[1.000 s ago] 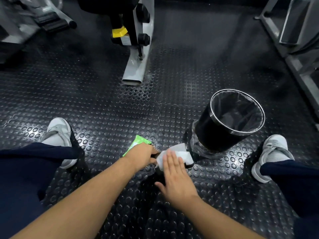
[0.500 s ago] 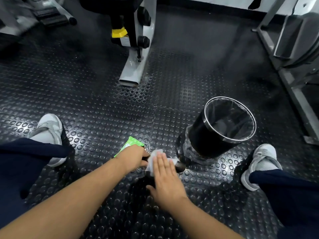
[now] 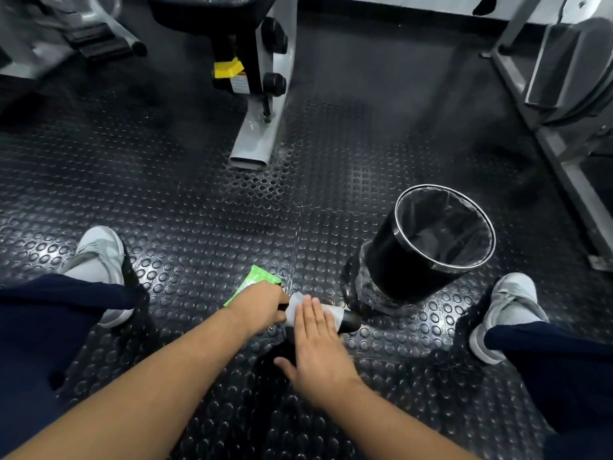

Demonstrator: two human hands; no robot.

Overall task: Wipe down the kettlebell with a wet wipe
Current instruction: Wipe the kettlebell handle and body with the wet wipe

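The straight, closed-together fingers (image 3: 311,314) of a person's right hand (image 3: 315,346) press a white wipe (image 3: 295,305) flat onto a black kettlebell (image 3: 348,322), the thumb spread out to the side. The wipe drapes over the top of the kettlebell, most of which is hidden beneath the palm; only its dark end shows, pointing toward the bin. The left hand (image 3: 258,305) grips the kettlebell just beside the wipe, curled over it so that the fingertips are out of sight. The kettlebell sits on the studded black rubber floor (image 3: 199,210), low and centre in the view, between the person's spread legs in dark blue trousers (image 3: 49,310). A green packet (image 3: 258,277) lies on the floor right behind the left hand, partly covered by it. A round black bin (image 3: 401,263) with a clear liner and a metal rim stands near the kettlebell on the right. A grey shoe (image 3: 96,257) is planted at the left and another grey shoe (image 3: 507,303) at the right. The grey foot of a gym machine (image 3: 255,141) rests on the floor farther back, well apart from the hands.
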